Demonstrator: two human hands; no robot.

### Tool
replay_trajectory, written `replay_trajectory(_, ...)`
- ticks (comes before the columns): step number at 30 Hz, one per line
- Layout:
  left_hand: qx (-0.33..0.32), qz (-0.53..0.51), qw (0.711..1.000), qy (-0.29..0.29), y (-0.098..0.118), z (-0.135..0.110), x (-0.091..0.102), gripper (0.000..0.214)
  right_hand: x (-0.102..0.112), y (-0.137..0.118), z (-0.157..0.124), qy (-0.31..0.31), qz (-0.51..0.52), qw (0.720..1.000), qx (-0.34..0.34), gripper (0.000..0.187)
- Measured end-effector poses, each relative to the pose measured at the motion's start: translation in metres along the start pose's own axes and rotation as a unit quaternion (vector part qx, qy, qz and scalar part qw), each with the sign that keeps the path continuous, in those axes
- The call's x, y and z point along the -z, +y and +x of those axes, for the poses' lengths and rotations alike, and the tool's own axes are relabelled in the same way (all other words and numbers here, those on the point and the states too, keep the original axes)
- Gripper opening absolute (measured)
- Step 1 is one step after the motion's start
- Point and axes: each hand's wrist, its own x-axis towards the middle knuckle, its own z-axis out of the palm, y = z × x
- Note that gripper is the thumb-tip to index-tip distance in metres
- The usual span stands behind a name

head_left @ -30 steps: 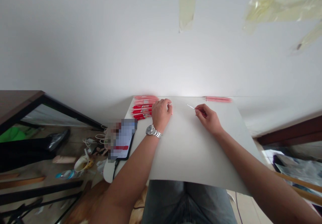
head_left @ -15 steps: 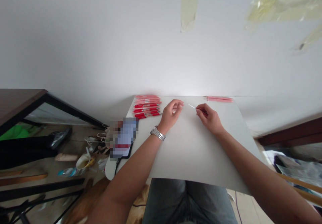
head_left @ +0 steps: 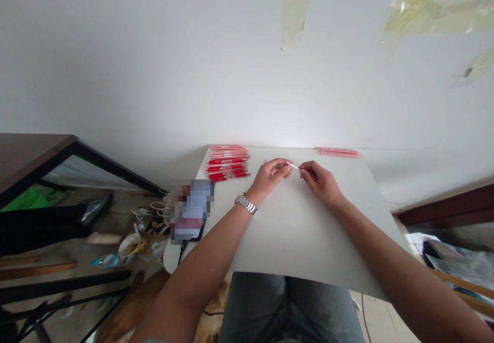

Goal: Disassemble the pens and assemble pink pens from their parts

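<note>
Over the white table (head_left: 293, 235), my two hands meet near its far middle. My right hand (head_left: 322, 183) pinches a thin white pen refill (head_left: 293, 165) that points left. My left hand (head_left: 272, 175), with a metal watch on the wrist, has its fingers curled in a pinch right at the refill's tip; whether it holds a small part I cannot make out. A row of several red pens (head_left: 227, 163) lies at the table's far left, just left of my left hand.
A pale red pen part (head_left: 338, 152) lies at the table's far right edge by the white wall. A phone (head_left: 191, 210) sits at the left edge with a cable. Cups and clutter cover the floor on the left, beside a dark wooden cabinet.
My left hand has left the row of red pens and moved right, closing on the tip of the refill. My right hand has stayed nearly in place.
</note>
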Motion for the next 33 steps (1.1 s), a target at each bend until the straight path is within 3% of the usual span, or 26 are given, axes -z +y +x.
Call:
replay_trajectory(18, 0.000, 0.005, 1.000, -0.008, -0.0008, 0.0012, 0.0013, 0.035, -0.0015, -0.0004, -0.0001, -0.008, -0.009, 1.000, 0.004, 0.022)
replay_trajectory(33, -0.017, -0.047, 0.997, 0.052, -0.0008, 0.0015, 0.0003, 0.039, -0.0003, -0.0012, -0.0005, 0.003, -0.037, 0.999, -0.020, 0.031)
